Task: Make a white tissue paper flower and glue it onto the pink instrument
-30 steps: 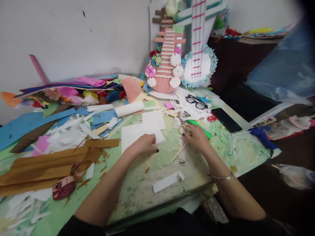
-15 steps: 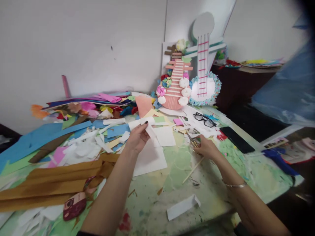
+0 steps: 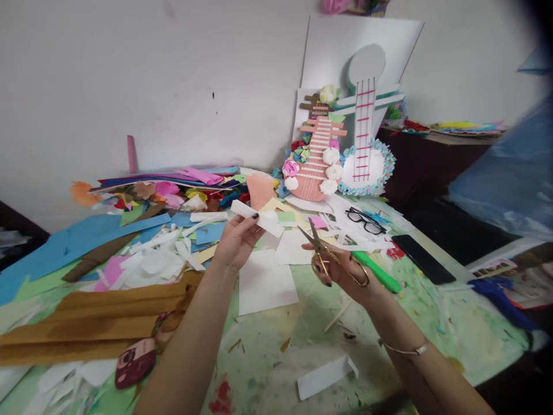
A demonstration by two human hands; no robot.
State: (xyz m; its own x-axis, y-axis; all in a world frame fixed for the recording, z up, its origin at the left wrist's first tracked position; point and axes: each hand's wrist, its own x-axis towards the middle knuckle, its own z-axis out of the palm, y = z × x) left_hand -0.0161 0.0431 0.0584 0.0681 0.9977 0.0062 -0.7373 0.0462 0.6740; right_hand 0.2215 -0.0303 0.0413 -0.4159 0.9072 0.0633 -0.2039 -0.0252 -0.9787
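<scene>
My left hand [image 3: 237,241] pinches a folded white paper strip [image 3: 268,223] above the table, over white paper sheets. In my right hand [image 3: 345,275] is a pair of gold-handled scissors [image 3: 318,243], fingers through the handles and blades spread apart, pointing up and left toward the strip. Strip and blades do not touch. Just below my left hand lies a square white sheet [image 3: 268,285]. A green tool-like object [image 3: 378,272] lies beside my right wrist.
Black glasses [image 3: 365,220] and a black phone [image 3: 423,259] lie at the right. Two paper instruments, one pink [image 3: 314,173], one white [image 3: 375,167], lean at the back. White scraps [image 3: 149,262], brown crepe paper [image 3: 99,317] and a maroon case [image 3: 135,363] cover the left.
My right hand has lifted the scissors off the table and opened their blades, uncovering the green object. The strip in my left hand is now turned flatter. The view has shifted slightly.
</scene>
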